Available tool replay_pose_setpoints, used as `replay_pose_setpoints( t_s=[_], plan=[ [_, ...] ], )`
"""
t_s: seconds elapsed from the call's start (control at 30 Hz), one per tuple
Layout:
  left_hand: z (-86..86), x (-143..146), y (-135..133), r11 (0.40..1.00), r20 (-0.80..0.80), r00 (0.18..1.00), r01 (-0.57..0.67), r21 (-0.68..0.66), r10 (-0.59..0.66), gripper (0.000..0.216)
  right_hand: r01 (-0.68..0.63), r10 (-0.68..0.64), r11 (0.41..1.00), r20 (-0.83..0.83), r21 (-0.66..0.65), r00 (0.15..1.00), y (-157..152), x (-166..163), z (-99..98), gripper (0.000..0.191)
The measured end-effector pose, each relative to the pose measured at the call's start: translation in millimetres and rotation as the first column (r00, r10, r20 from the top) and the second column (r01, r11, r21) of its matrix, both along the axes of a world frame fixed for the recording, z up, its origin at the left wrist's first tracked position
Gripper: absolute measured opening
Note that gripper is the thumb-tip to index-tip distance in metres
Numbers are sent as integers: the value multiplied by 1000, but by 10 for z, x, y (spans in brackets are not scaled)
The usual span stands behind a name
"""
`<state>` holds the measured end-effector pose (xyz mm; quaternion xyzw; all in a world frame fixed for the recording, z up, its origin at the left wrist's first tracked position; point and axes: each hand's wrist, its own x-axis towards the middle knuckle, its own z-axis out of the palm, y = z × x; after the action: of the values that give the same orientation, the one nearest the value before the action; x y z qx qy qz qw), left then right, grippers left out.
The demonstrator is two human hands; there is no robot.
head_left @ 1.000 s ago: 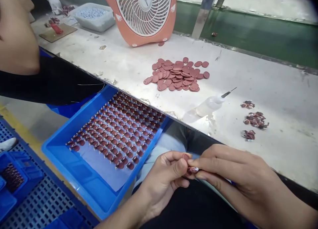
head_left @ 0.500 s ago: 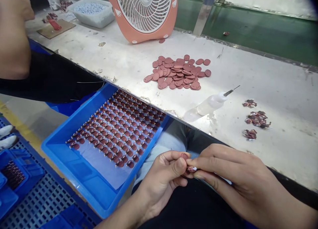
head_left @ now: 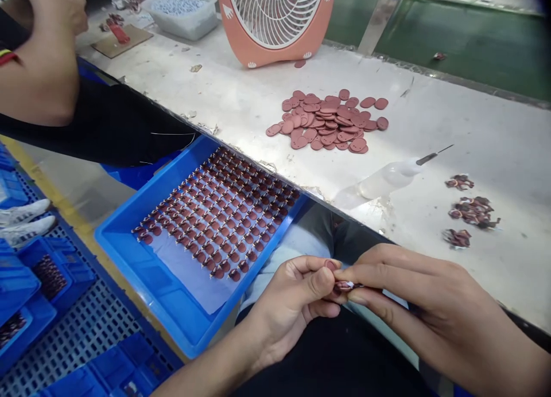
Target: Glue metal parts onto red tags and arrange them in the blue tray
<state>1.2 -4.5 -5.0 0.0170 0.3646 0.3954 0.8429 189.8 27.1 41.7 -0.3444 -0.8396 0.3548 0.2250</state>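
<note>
My left hand (head_left: 297, 305) is closed, pinching a small reddish-brown oval disc (head_left: 330, 265) between thumb and forefinger. Against that disc, my right hand (head_left: 413, 305) pinches a small brown-and-white figure piece (head_left: 344, 285) with thumb and fingers; most of it is hidden. Both hands meet above my lap. On the bench lies a pile of like oval discs (head_left: 327, 121), some with tiny holes. Nearer my right hand are several small brown figure pieces (head_left: 473, 212) in loose clusters. A clear squeeze bottle with a needle tip (head_left: 387, 179) lies at the bench edge.
A blue tray (head_left: 107, 236) at my left holds rows of discs with figure pieces attached. An orange fan (head_left: 275, 55) and a white tub of small pale bits (head_left: 193, 27) stand on the bench (head_left: 241, 93). Another person's arm (head_left: 47, 81) is at far left; blue crates (head_left: 69, 253) sit below.
The whole view has shifted, so the bench and tray appear farther right and slightly higher. Both hands keep their pinch on the disc and figure piece, with little change in pose.
</note>
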Motion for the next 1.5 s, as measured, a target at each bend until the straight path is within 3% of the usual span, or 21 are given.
replay_pose_setpoints(
  t_s=[0.13,0.27,0.4,0.83,0.93,1.0,1.07,1.17,1.23,1.33,1.5],
  plan=[
    [-14,-6,13,999,50,998,49,9,-49,36,20,-15,998,84,-52,996,-4,54,35,31],
    [-46,-10,32,998,182,983,46,-43,-37,37,106,-110,994,106,36,988,-16,119,27,43],
    [-67,-17,56,996,239,971,44,-80,-24,38,150,-151,988,43,39,988,4,94,-15,25],
    [-86,-53,47,998,176,983,64,-8,-61,40,132,-134,989,-30,-70,990,58,-59,-21,14],
    [-88,-67,64,995,149,984,99,29,-103,52,148,-153,986,-68,-74,986,72,-91,-36,10],
    [-74,-66,74,993,104,989,95,65,-101,62,192,-191,981,-87,-4,978,58,-122,-76,9],
    [-51,-59,72,993,-29,1000,-8,115,12,60,278,-269,951,-81,139,960,24,-162,-145,10],
    [-13,-51,49,954,-278,928,-187,235,250,44,325,-334,837,-61,440,941,-31,-232,-281,21],
    [4,-52,31,935,-373,879,-190,299,298,38,263,-294,771,-43,580,955,-48,-279,-373,32],
    [11,-54,18,920,-446,839,-151,361,312,28,179,-219,756,-14,630,976,-37,-351,-492,40],
    [-41,-98,16,914,-525,775,-166,369,353,21,169,-204,773,-12,612,979,-30,-486,-542,33]
  ],
)
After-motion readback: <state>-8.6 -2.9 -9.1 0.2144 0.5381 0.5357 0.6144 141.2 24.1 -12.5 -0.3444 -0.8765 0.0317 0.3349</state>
